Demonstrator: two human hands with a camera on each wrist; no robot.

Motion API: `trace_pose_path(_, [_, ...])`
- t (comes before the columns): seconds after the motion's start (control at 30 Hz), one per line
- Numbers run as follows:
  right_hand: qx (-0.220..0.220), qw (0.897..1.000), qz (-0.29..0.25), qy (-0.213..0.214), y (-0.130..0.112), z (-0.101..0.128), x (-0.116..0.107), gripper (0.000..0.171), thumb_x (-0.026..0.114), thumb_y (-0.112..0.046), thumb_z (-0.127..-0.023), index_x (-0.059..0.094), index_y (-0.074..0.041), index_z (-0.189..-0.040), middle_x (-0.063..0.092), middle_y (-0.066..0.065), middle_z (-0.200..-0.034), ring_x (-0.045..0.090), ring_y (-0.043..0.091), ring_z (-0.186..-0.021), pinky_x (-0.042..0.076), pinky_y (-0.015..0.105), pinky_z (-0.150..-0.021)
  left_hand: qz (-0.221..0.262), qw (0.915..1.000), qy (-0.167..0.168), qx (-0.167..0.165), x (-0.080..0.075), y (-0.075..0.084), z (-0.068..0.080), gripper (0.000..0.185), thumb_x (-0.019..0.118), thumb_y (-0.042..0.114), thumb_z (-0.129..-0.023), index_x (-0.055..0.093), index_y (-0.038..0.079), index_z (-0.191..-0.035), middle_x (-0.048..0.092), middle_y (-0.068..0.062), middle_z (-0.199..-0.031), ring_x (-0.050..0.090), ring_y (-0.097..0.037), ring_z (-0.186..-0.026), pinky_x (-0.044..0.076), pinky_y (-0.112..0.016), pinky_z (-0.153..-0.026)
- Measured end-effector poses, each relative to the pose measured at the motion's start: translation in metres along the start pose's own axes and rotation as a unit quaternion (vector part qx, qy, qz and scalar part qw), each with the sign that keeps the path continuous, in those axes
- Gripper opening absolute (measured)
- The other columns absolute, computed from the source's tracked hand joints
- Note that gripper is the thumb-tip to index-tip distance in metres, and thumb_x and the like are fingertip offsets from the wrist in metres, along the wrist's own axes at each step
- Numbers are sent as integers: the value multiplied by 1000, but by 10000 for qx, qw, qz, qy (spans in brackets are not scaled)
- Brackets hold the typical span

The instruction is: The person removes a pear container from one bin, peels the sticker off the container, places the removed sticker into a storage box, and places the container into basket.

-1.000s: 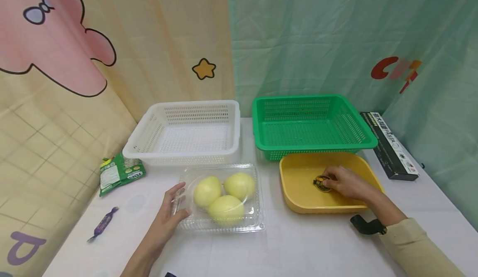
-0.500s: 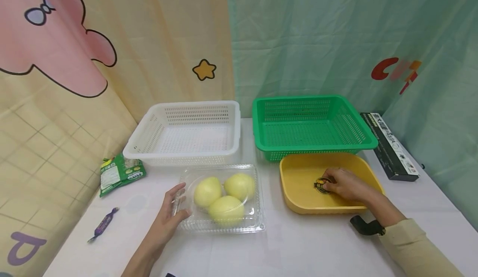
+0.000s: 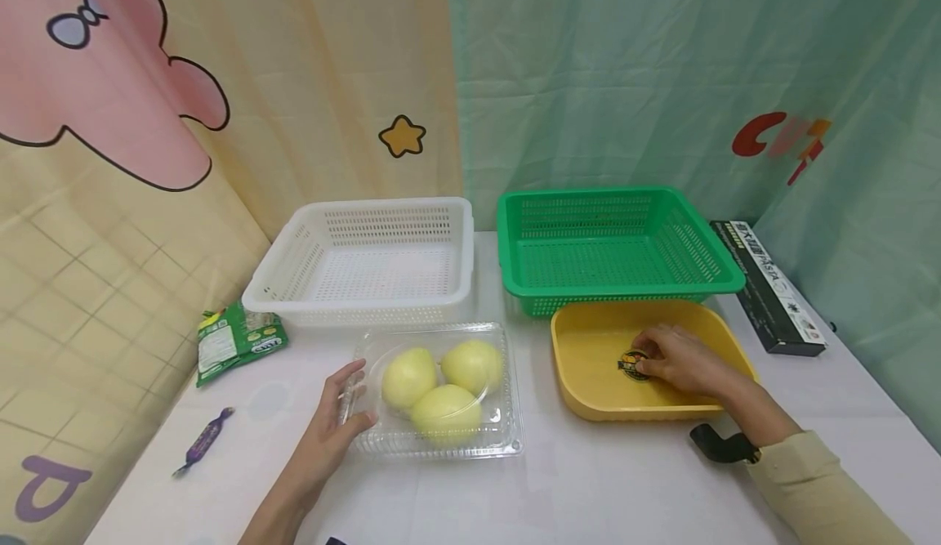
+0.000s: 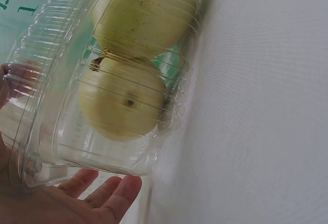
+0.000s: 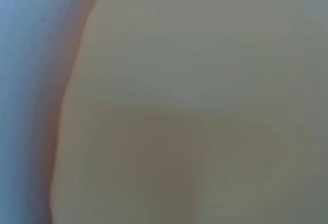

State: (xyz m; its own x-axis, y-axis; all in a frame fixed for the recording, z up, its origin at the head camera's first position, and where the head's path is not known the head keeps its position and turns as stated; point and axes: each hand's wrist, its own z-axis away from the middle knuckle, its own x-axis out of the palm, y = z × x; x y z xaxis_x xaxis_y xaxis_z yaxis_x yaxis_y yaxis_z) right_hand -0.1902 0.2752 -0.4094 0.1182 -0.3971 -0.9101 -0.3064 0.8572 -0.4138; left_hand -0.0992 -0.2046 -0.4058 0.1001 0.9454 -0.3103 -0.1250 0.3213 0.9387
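Clear ribbed plastic clamshell (image 3: 439,390) holds three smooth pale-yellow pears (image 3: 441,381); our left hand (image 3: 327,431) grips its left edge, thumb on the lid. Right hand (image 3: 684,359) pinches a small round dark packet (image 3: 632,364) inside the glossy yellow tray (image 3: 581,373). Nothing has shifted since earlier. Left wrist view shows speckled pear skin; right wrist view is blurred.

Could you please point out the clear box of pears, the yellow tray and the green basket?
clear box of pears (image 3: 441,439), head view, front lid edge.
yellow tray (image 3: 588,349), head view, bare floor.
green basket (image 3: 610,263), head view, mesh floor.
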Motion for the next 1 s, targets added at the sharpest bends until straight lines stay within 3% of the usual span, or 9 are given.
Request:
trace_pose_path(0.27, [-11, 9999, -98, 30, -1, 1, -3, 27, 68, -21, -84, 63, -4, -105, 63, 11, -103, 52, 29, -99, 37, 49, -88, -27, 10000, -22, -15, -1, -1, -1, 67, 55, 19, -91, 19, 34, -146, 13, -13, -156, 15, -42, -143, 22, -69, -107])
trace_pose_path(0.47, [-12, 9997, -236, 99, -2, 4, -10, 42, 70, -25, -83, 60, 1, -114, 63, 16, -109, 53, 32, -103, 41, 49, -89, -77, 10000, 0, -43, -1, -2, -1, 67, 55, 20, -91, 18, 34, -146, 12, -13, -157, 15, -43, -143, 21, -71, -106])
trace_pose_path(0.73, [83, 9983, -565, -142, -6, 11, -27, 55, 67, -31, -86, 53, 6, -124, 58, 24, -122, 52, 43, -111, 45, 57, -92, -99, 9999, 0, -42, -1, -1, -1, 67, 55, 20, -91, 18, 34, -146, 12, -13, -157, 14, -43, -143, 22, -70, -106])
trace_pose_path(1.0, [168, 9976, -666, 9, -10, 20, -46, 56, 63, -35, -89, 50, 1, -129, 54, 23, -128, 49, 42, -116, 42, 61, -94, -114, 9999, -18, -15, -1, 1, -1, 67, 54, 18, -91, 18, 34, -146, 14, -14, -156, 15, -42, -143, 20, -70, -107])
